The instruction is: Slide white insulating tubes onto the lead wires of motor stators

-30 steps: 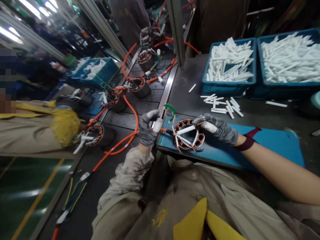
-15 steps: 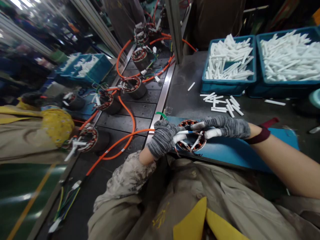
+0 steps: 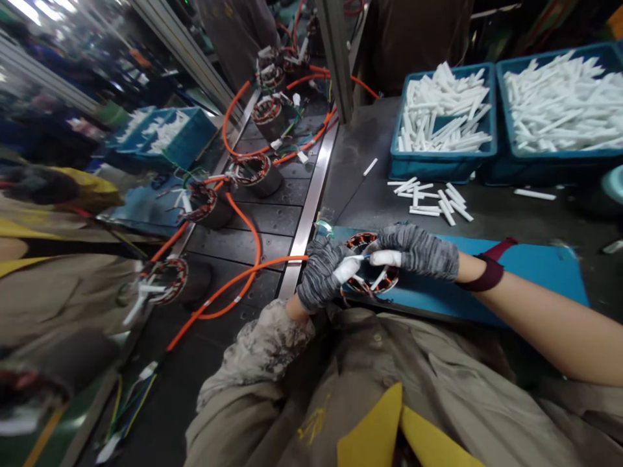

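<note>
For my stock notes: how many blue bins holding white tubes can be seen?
3: two side by side at the bench's far right, one across the conveyor at left. Others may be hidden.

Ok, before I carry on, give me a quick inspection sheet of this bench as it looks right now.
Surface: dark bench with a blue mat at its near edge.
Job's things: stator with copper windings on the mat; white sleeve across its bore.
Clutter: loose white sleeves on the bench; two blue bins full of them.
Grippers: left hand and right hand, both gloved, pinch the sleeve from either end.
Cables: orange cable runs from the stator over the conveyor.
Surroundings: more stators on the conveyor; a co-worker's sleeve at left.
</note>
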A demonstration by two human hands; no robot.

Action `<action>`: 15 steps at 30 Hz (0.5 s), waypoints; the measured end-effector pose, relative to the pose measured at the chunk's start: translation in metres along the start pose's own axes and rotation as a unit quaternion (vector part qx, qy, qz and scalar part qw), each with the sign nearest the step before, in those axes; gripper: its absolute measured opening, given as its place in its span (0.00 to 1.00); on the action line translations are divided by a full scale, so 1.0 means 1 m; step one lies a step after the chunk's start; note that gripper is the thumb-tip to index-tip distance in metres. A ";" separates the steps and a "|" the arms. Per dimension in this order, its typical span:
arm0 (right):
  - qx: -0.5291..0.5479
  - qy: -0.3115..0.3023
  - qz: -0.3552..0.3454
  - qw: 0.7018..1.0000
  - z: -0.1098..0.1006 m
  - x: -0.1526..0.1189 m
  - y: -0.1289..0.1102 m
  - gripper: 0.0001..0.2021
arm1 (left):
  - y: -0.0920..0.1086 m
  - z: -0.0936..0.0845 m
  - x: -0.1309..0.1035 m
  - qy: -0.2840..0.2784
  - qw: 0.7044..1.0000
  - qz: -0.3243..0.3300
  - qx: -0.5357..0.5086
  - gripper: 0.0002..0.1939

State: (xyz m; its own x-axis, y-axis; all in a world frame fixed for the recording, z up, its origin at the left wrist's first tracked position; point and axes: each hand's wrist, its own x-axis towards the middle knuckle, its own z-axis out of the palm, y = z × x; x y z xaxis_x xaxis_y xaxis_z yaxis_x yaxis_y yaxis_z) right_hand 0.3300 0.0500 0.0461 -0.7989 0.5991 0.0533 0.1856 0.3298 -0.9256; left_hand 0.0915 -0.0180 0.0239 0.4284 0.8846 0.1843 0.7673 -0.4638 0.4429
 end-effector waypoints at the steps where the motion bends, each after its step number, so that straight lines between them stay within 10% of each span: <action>1: 0.017 0.001 0.014 1.000 0.001 0.000 0.000 0.17 | 0.000 0.002 -0.002 0.019 1.000 0.000 0.003 0.17; 7: -0.016 0.038 0.036 0.999 0.008 0.000 0.002 0.22 | -0.002 -0.001 0.003 0.026 0.998 0.033 0.040 0.17; 15: -0.231 0.095 -0.051 0.967 0.006 -0.011 0.009 0.22 | 0.002 -0.030 0.032 -0.148 0.970 0.073 0.176 0.28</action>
State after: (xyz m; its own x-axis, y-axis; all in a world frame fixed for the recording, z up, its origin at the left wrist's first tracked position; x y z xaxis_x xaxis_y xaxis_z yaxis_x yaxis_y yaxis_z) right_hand 0.3366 0.0421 0.0350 -0.7147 0.6551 0.2451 0.3821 0.6592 -0.6477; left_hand 0.0927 0.0103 0.0569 0.6237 0.7793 -0.0605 0.7808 -0.6175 0.0945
